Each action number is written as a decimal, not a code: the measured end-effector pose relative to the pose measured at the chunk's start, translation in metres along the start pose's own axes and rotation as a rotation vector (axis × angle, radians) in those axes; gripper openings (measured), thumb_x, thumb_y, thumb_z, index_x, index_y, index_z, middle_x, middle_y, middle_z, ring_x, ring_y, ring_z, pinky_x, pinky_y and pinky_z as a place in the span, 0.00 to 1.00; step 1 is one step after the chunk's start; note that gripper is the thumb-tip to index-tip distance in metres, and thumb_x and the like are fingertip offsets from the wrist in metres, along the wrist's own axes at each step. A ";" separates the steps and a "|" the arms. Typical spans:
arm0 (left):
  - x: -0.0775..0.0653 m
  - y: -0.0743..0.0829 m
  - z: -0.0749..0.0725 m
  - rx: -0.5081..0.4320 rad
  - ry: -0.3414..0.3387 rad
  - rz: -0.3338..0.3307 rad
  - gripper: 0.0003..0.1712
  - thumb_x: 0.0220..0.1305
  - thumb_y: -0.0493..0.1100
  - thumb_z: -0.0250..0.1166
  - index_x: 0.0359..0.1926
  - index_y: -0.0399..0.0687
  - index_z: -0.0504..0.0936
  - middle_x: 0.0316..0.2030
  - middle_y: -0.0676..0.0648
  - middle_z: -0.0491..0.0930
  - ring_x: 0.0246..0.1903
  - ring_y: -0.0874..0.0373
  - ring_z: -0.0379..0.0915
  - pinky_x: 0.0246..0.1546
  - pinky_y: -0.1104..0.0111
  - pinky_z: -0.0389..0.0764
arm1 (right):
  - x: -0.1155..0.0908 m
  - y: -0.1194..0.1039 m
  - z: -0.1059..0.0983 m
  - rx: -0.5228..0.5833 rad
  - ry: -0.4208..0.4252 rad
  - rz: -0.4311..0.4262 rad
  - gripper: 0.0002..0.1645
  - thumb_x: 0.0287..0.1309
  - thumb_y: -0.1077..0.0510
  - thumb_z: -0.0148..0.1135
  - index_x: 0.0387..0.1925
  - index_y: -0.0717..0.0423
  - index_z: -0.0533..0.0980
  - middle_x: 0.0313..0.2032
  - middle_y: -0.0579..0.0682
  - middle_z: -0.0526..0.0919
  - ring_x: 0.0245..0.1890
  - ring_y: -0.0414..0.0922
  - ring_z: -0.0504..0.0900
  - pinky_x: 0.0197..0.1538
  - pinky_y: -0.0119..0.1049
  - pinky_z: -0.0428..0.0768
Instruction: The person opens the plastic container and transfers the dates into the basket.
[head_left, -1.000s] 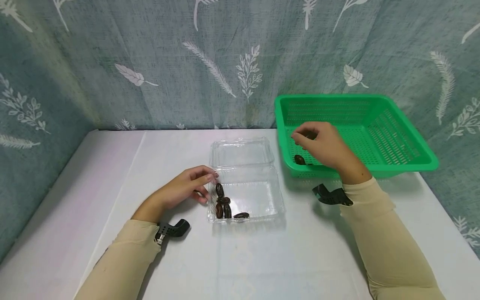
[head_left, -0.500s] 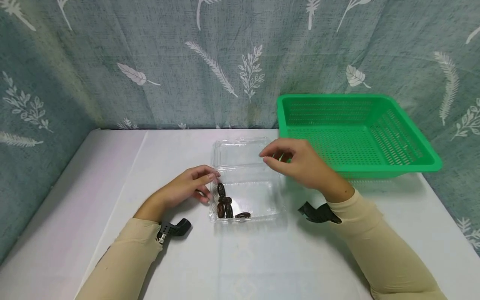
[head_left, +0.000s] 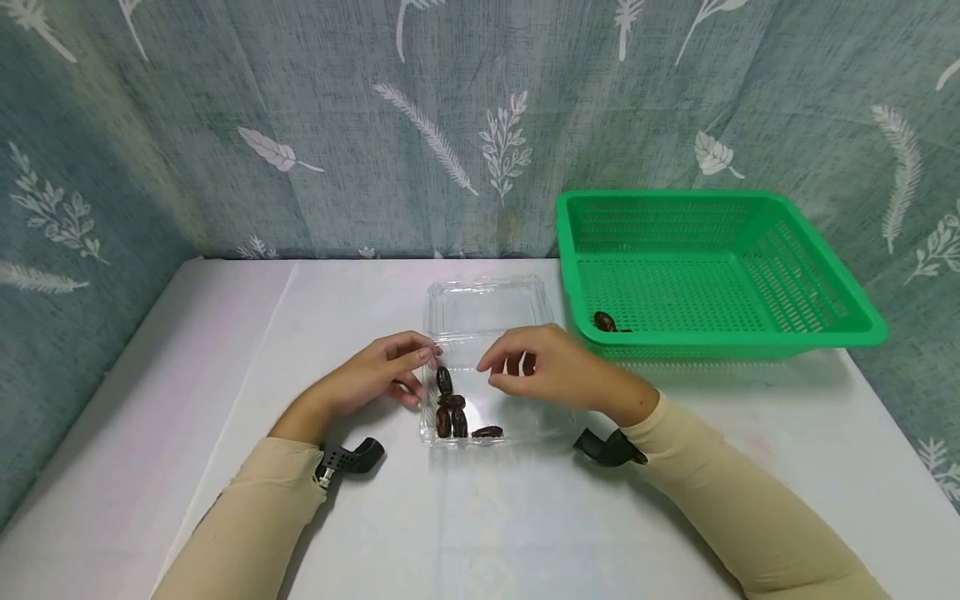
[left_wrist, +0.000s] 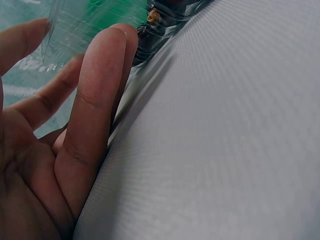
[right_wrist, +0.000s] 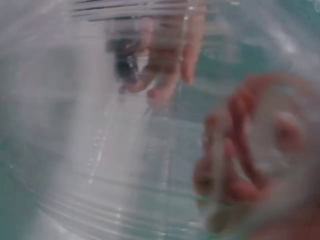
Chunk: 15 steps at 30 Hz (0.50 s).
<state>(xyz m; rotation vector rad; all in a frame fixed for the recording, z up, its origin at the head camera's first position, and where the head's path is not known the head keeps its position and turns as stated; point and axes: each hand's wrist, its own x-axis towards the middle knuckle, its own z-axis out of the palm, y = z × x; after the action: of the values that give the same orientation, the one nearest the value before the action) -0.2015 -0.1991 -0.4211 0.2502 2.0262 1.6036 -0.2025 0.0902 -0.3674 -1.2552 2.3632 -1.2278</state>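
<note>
At the left of the white worktop [head_left: 360,542], the left hand [head_left: 371,375] reached in from the near side and rested at the left edge of the clear box [head_left: 525,435]. Its grip was loose, the fingers apart, with the fingertips touching the plastic. The lid [head_left: 489,305] lay folded back on the far side. Five dates [head_left: 444,381] were in the box: four bunched in a column along the left wall and one lying apart against the near wall, all just as they had been a second earlier. Farther right, the right hand [head_left: 547,367] was over the right part of the box. This was the change: a second earlier it had been over the basket, and it had since travelled left and nearer. Its fingers were bent toward the thumb, but whether that grip was clamped on a date I cannot tell; the right wrist view was blurred. The shift meant that the work had passed from the basket to the box, with the count there unchanged. Rightmost stood the green basket [head_left: 727,340], where one date [head_left: 603,321] and a dark sliver beside it, uncovered again, showed in the near left corner.
</note>
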 end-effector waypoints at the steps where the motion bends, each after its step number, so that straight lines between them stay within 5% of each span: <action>1: 0.000 0.000 0.000 -0.001 0.002 -0.003 0.24 0.77 0.51 0.54 0.63 0.40 0.70 0.56 0.40 0.71 0.32 0.56 0.82 0.35 0.63 0.88 | 0.000 0.001 0.002 -0.013 -0.039 0.001 0.09 0.59 0.63 0.68 0.42 0.56 0.85 0.36 0.47 0.87 0.31 0.36 0.79 0.33 0.32 0.82; 7: 0.000 0.000 0.000 0.002 0.017 -0.001 0.24 0.77 0.52 0.54 0.63 0.41 0.71 0.58 0.40 0.71 0.32 0.56 0.82 0.34 0.63 0.88 | 0.001 0.006 0.010 -0.060 -0.268 0.021 0.12 0.62 0.61 0.67 0.48 0.55 0.84 0.39 0.47 0.86 0.34 0.32 0.79 0.38 0.28 0.82; 15: 0.001 -0.001 0.001 -0.002 0.001 0.006 0.25 0.77 0.52 0.54 0.64 0.40 0.70 0.57 0.39 0.71 0.32 0.55 0.82 0.35 0.63 0.88 | -0.001 0.006 0.015 -0.070 -0.372 0.061 0.15 0.61 0.63 0.67 0.50 0.55 0.84 0.40 0.46 0.87 0.35 0.32 0.80 0.41 0.26 0.82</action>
<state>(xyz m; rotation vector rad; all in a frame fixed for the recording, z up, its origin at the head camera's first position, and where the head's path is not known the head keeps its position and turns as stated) -0.2015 -0.1985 -0.4228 0.2553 2.0263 1.6102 -0.1982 0.0839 -0.3819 -1.2915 2.1680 -0.8156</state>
